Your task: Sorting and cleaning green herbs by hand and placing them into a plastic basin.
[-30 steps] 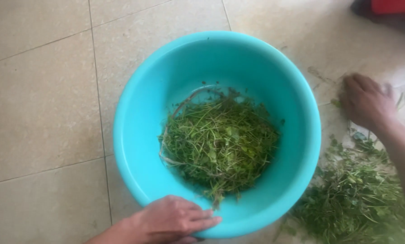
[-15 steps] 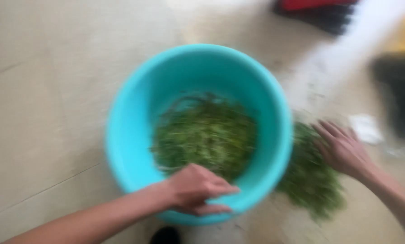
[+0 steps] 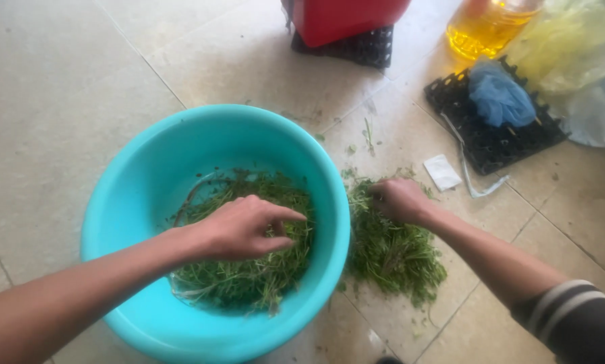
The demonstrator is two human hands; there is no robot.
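A turquoise plastic basin [image 3: 140, 168] stands on the tiled floor and holds wet green herbs [image 3: 248, 276]. My left hand [image 3: 238, 228] hovers inside the basin just over the herbs, fingers loosely curled with thumb and forefinger pointing right; it holds nothing that I can see. To the right of the basin lies a loose pile of green herbs [image 3: 393, 253] on the floor. My right hand [image 3: 400, 200] rests on the top of that pile, fingers closed down into the stems.
A red container [image 3: 346, 17] stands on a black tray at the top. At the upper right a black crate [image 3: 488, 131] carries a blue cloth [image 3: 498, 98], beside a bottle of yellow liquid [image 3: 484, 27] and plastic bags [image 3: 575, 61]. A small white packet [image 3: 442, 172] lies on the tiles.
My left hand has left the basin's near rim and moved in over the herbs. My right hand has come onto the floor pile. The view has shifted up and right.
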